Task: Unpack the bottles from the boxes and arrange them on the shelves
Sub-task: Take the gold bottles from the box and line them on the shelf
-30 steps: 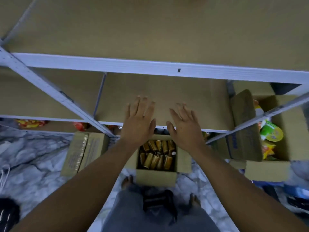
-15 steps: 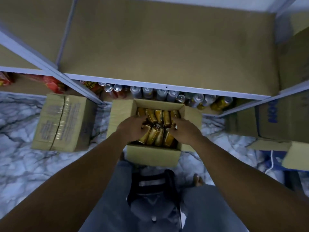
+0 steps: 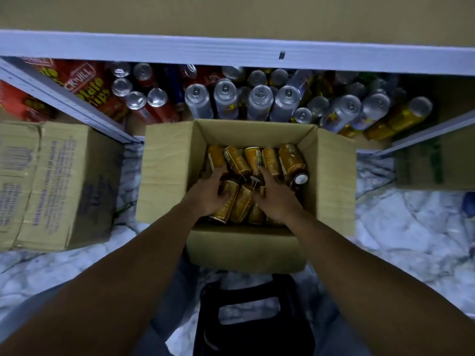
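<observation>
Open cardboard box (image 3: pixel 169 176) sits on the marble floor (image 3: pixel 401 227) right in front of the shelf unit, flaps folded out. Inside it are brown bottles (image 3: pixel 270 160) with yellow labels, lying on their sides in two rough rows. One at the right end (image 3: pixel 291 160) shows a white cap toward the camera. Both hands are down in the box on the near row. Left hand (image 3: pixel 205 196) is over a near bottle (image 3: pixel 224 208), fingers (image 3: pixel 218 173) curled down its far side and thumb across its top, so it grips it. Right hand (image 3: pixel 276 199) lies on the bottles beside it, fingers reaching toward the far row and partly hidden, so cannot tell if they are closed round one. The two hands are close but apart, with one bottle showing between them. White shelf rail (image 3: pixel 180 50) runs across the top, with a brown shelf board (image 3: pixel 231 11) above it. Lowest shelf behind the box is packed with upright silver-topped cans (image 3: pixel 259 101), a few yellow ones at right and red ones at left. Red chip bags (image 3: pixel 87 83) sit at far left. A taped shut box (image 3: pixel 59 181) stands left of the open one and another carton (image 3: pixel 437 165) at the right edge. Black stool (image 3: pixel 254 319) is under the person, between grey trouser legs.
</observation>
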A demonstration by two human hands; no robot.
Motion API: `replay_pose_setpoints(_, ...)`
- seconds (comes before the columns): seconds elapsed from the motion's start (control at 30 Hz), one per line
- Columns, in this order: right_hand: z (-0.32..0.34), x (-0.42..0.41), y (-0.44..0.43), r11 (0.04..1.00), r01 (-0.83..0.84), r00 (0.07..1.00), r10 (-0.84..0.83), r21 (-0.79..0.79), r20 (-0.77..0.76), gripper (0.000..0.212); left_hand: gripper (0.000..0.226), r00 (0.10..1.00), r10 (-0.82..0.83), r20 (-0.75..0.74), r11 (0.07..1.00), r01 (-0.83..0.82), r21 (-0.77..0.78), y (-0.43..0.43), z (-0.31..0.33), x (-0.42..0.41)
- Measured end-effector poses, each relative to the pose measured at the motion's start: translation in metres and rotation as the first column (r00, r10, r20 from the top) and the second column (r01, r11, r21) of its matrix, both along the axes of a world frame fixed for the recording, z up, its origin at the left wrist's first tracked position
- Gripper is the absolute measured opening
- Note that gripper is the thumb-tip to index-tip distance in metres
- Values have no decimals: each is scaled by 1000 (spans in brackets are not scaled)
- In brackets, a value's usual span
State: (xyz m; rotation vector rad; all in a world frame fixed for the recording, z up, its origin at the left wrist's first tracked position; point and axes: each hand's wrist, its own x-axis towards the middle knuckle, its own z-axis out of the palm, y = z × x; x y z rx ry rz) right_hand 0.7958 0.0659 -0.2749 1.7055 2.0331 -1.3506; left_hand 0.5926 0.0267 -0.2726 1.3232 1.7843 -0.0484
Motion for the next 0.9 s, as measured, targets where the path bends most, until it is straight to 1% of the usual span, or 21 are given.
replay_pose_setpoints(0.1,-32,-5,-2,999,36,999,-37,-29,-16,83,83,999,8,35,1000,-8,-8,5,-26,1)
replay_pose_setpoints(0.23,-57,-7,-7,991,115,991,-119,-70,-57,86,89,996,46,81,998,-42,-41,6,-49,5)
replay_pose_setpoints(0.47,-79,-10,-5,963,245,952,-261,-112,-158,85,105,992,98,75,995,-98,-6,13,-70,4)
replay_pose_setpoints(0.57,-83,-14,-6,943,305,925,-327,-133,-194,84,105,984,140,112,990,-141,8,11,-74,8)
replay_pose_setpoints(0.77,-82,-13,-7,882,423,824,-470,-208,-316,86,103,937,281,208,956,-292,21,6,-72,10)
replay_pose_setpoints(0.9,-74,-7,-2,832,492,722,-555,-258,-413,76,103,897,353,268,926,-376,40,5,-64,10)
